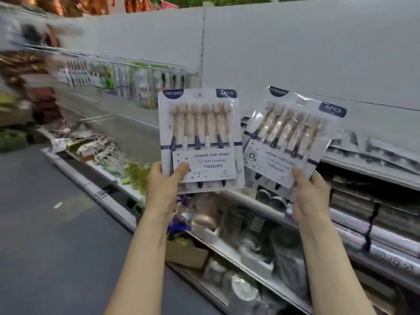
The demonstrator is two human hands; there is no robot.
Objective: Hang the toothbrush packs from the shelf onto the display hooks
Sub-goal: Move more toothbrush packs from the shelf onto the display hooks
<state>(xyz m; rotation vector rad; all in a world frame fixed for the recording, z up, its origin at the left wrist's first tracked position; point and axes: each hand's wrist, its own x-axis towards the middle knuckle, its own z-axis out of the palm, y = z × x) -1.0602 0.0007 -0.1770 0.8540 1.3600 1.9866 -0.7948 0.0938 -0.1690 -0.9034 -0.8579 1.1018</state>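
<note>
I hold up two white toothbrush packs, each showing several gold-handled brushes. My left hand pinches the lower left corner of an upright pack, thumb on its front. My right hand grips the bottom edge of a second pack, which tilts to the right. More of the same packs lie flat on the shelf behind it, blurred. Display hooks with hanging brush packs run along the white back wall to the upper left. Bare hooks stick out below them.
A white back panel fills the wall behind the packs. Lower shelves hold mixed goods and a cardboard box. The grey aisle floor lies to the left. The left side is motion-blurred.
</note>
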